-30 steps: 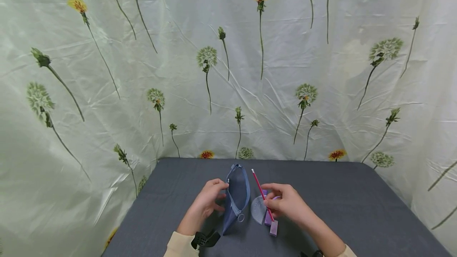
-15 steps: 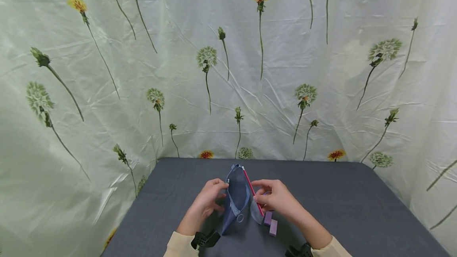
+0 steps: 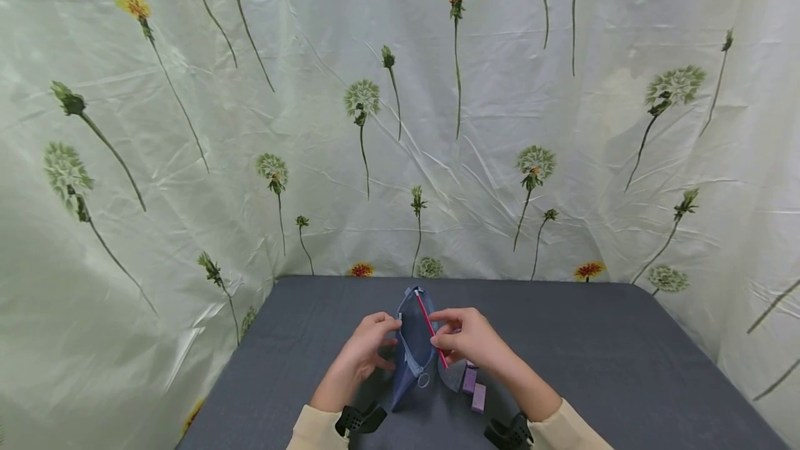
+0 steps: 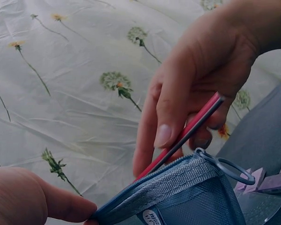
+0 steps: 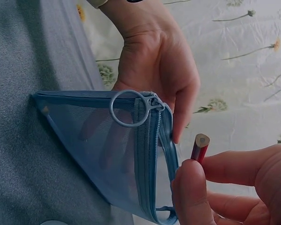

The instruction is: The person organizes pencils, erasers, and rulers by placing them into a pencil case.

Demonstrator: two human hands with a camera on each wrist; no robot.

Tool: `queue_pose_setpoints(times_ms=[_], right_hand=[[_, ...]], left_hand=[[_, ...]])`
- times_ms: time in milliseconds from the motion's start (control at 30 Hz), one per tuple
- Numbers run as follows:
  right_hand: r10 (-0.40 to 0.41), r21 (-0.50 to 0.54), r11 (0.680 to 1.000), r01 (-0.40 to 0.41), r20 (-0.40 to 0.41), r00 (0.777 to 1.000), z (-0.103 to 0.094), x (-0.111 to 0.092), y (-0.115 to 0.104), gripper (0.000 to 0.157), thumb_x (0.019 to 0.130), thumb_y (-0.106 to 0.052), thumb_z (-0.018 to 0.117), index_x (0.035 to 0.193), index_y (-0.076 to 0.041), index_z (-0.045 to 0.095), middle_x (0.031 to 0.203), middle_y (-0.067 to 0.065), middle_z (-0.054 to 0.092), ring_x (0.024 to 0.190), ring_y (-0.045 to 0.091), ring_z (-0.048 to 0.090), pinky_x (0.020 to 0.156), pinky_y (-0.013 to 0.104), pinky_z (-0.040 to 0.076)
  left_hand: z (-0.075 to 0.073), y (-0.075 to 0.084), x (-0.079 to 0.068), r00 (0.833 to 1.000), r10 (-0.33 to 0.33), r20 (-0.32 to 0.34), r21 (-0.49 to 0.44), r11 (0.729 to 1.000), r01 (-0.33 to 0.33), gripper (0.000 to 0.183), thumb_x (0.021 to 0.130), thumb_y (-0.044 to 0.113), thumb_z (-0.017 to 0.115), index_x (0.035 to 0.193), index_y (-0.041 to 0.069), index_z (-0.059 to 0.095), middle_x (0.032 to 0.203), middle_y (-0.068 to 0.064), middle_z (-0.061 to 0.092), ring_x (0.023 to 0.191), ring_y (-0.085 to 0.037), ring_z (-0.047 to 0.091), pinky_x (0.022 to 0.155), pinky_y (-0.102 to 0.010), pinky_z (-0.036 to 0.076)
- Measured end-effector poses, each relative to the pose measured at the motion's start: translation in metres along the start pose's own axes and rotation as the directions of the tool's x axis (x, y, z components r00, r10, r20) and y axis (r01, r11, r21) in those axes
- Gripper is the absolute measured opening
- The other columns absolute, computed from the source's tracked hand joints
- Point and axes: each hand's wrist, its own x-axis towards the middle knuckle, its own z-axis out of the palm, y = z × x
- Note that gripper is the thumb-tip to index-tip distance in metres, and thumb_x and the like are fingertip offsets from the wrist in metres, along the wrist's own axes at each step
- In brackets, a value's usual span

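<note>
A blue mesh zipper pouch [image 3: 400, 384] stands on the table with its mouth open. My left hand [image 3: 367, 347] holds its left rim, fingertips at the zipper edge, the other fingers behind the mesh in the right wrist view. My right hand [image 3: 470, 336] pinches a red pencil [image 3: 428, 319] between thumb and fingers. The pencil slants across the pouch's mouth, its white-tipped end toward the far rim. Its flat near end [image 5: 202, 140] faces the camera in the right wrist view. A ring-shaped zipper pull [image 4: 236, 173] hangs at the pouch's near corner.
Two small purple blocks, one [image 3: 478, 398] nearer and one [image 3: 469, 381] farther, lie right of the pouch. A clear, rounded flat piece [image 3: 451, 378] lies between them and the pouch. Behind the dark table [image 3: 600, 360] hangs a flower-printed curtain [image 3: 325, 123].
My right hand has moved left with the pencil, from above the purple blocks to over the pouch's mouth. My left hand and the pouch have stayed nearly still.
</note>
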Motion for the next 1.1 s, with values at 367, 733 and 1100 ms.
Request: queue_pose_setpoints(times_ms=[367,733,1100], right_hand=[[0.013,0.010,1.000,-0.013,0.001,1.000,0.005,0.012,0.003,0.048,0.090,-0.006,0.073,0.134,0.004,0.058,0.087,0.013,0.071,0.058,0.020,0.067,0.065,0.049,0.059],[0.003,-0.048,0.999,-0.004,-0.015,1.000,0.019,0.023,0.005,0.048,0.087,-0.004,0.074,0.132,0.007,0.059,0.083,0.014,0.072,0.057,0.017,0.067,0.062,0.041,0.059],[0.005,-0.158,0.987,-0.006,-0.008,1.000,0.024,0.032,0.000,0.046,0.085,-0.002,0.074,0.129,0.008,0.062,0.074,0.006,0.070,0.056,0.017,0.067,0.056,0.033,0.058]], left_hand=[[0.003,0.001,-0.001,1.000,-0.007,0.005,0.003,1.000,0.007,0.019,0.098,0.019,0.061,0.084,0.009,0.052,0.131,-0.024,0.045,0.121,-0.058,0.043,0.068,-0.075,0.048],[0.003,-0.001,-0.001,1.000,-0.017,0.016,-0.003,1.000,0.017,0.018,0.099,0.018,0.058,0.085,0.008,0.052,0.132,-0.023,0.044,0.121,-0.056,0.043,0.071,-0.075,0.047],[0.002,0.000,0.000,0.999,-0.025,0.041,-0.013,1.000,0.025,0.018,0.100,0.016,0.057,0.084,0.009,0.051,0.143,-0.026,0.036,0.127,-0.062,0.037,0.072,-0.077,0.045]])
